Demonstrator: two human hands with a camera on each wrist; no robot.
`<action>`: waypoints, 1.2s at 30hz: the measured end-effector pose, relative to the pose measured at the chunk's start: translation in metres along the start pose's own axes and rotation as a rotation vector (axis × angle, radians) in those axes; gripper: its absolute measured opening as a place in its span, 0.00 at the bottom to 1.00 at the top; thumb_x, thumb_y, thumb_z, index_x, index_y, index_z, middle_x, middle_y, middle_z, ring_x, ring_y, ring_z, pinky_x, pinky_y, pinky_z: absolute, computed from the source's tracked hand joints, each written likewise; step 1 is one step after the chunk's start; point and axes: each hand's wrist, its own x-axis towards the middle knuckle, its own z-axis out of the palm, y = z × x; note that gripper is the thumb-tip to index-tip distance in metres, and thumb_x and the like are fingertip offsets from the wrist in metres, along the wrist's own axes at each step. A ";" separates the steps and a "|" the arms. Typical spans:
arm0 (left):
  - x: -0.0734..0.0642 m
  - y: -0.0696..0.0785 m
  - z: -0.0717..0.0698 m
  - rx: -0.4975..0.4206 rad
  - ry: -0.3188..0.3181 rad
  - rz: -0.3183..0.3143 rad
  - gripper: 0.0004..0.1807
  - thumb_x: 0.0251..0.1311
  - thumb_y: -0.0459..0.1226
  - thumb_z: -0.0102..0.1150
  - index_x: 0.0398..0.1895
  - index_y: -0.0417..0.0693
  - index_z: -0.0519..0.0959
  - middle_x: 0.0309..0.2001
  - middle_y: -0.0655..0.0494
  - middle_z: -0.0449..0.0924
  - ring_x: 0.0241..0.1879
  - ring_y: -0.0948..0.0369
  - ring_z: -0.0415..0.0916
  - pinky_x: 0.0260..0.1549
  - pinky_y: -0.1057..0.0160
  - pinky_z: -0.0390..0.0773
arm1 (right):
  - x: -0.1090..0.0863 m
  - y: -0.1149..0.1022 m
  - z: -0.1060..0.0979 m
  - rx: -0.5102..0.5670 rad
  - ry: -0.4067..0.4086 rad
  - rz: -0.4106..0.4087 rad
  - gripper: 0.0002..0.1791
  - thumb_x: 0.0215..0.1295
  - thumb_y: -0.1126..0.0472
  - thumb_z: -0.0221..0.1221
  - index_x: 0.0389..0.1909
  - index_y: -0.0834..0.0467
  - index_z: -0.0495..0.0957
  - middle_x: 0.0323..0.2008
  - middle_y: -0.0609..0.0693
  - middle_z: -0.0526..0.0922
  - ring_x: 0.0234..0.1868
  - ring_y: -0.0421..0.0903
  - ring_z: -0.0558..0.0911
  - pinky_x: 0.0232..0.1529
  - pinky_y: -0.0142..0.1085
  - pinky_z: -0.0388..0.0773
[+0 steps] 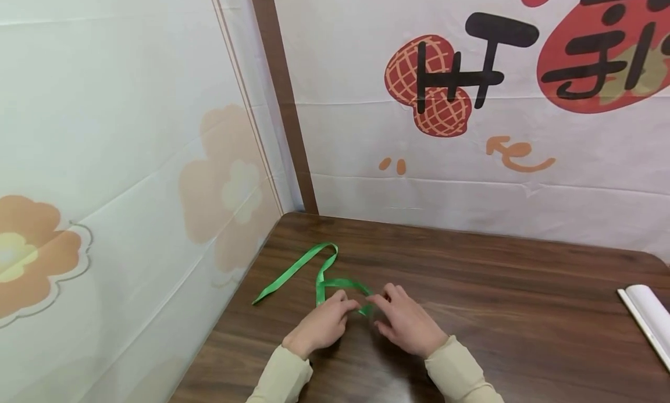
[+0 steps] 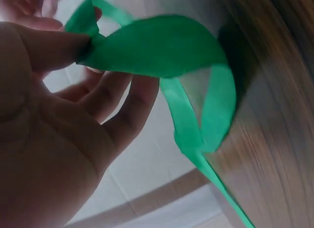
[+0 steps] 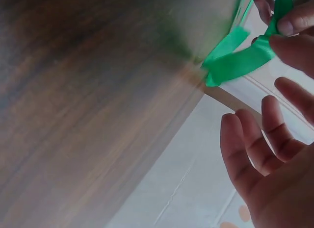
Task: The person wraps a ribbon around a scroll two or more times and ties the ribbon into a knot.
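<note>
A green ribbon (image 1: pixel 293 271) trails across the wooden table, bent in a hook at its far end and looped near the hands. My left hand (image 1: pixel 321 326) pinches it between thumb and forefinger; in the left wrist view the ribbon (image 2: pixel 157 46) curls out from that pinch in a wide loop. Just right of it is my right hand (image 1: pixel 410 324), its fingers loosely spread beside the ribbon's short end. In the right wrist view, one digit of the right hand (image 3: pixel 274 174) lies close against the ribbon (image 3: pixel 240 63); whether it touches, I cannot tell.
The dark wooden table (image 1: pixel 497 286) meets a printed cloth wall (image 1: pixel 345 129) at the back and another cloth wall (image 1: pixel 131 129) on the left. A long white object (image 1: pixel 649 318) lies at the table's right side.
</note>
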 end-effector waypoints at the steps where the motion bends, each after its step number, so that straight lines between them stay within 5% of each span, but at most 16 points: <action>1: 0.000 0.002 0.001 0.001 -0.010 0.007 0.17 0.68 0.29 0.47 0.55 0.50 0.79 0.34 0.62 0.66 0.27 0.69 0.62 0.32 0.72 0.69 | 0.000 0.001 0.001 -0.002 0.002 -0.009 0.22 0.57 0.58 0.68 0.54 0.49 0.77 0.38 0.43 0.67 0.36 0.38 0.63 0.33 0.28 0.67; 8: 0.006 0.013 0.007 0.011 -0.048 0.065 0.15 0.69 0.31 0.47 0.51 0.52 0.81 0.37 0.61 0.75 0.30 0.71 0.65 0.35 0.73 0.71 | -0.007 0.008 0.006 -0.008 -0.071 -0.015 0.06 0.62 0.55 0.64 0.31 0.46 0.75 0.39 0.42 0.67 0.36 0.38 0.61 0.35 0.28 0.65; 17: 0.010 0.015 0.012 -0.056 -0.051 0.099 0.13 0.69 0.32 0.49 0.49 0.52 0.80 0.47 0.62 0.82 0.43 0.71 0.75 0.42 0.70 0.74 | -0.023 0.020 -0.003 0.063 -0.156 0.053 0.08 0.69 0.51 0.56 0.28 0.42 0.74 0.39 0.38 0.73 0.43 0.38 0.67 0.42 0.38 0.67; 25: 0.011 0.006 0.013 -0.143 -0.066 0.080 0.13 0.67 0.30 0.49 0.48 0.49 0.81 0.43 0.59 0.84 0.31 0.71 0.72 0.36 0.71 0.72 | -0.038 0.036 -0.011 0.150 -0.168 0.133 0.13 0.71 0.46 0.52 0.25 0.41 0.69 0.20 0.32 0.65 0.28 0.32 0.66 0.42 0.38 0.63; 32: 0.007 -0.006 0.011 -0.123 -0.022 0.063 0.15 0.65 0.28 0.48 0.48 0.48 0.82 0.46 0.56 0.84 0.31 0.70 0.71 0.36 0.70 0.72 | -0.051 0.051 -0.020 0.174 -0.110 0.177 0.19 0.71 0.47 0.52 0.19 0.45 0.63 0.16 0.34 0.57 0.19 0.29 0.56 0.28 0.27 0.60; 36: 0.006 -0.014 0.009 -0.132 0.000 0.046 0.16 0.63 0.26 0.46 0.46 0.46 0.82 0.44 0.54 0.83 0.26 0.70 0.68 0.33 0.70 0.71 | -0.060 0.061 -0.025 0.180 -0.157 0.248 0.19 0.72 0.46 0.50 0.20 0.44 0.65 0.17 0.36 0.58 0.18 0.30 0.57 0.26 0.28 0.60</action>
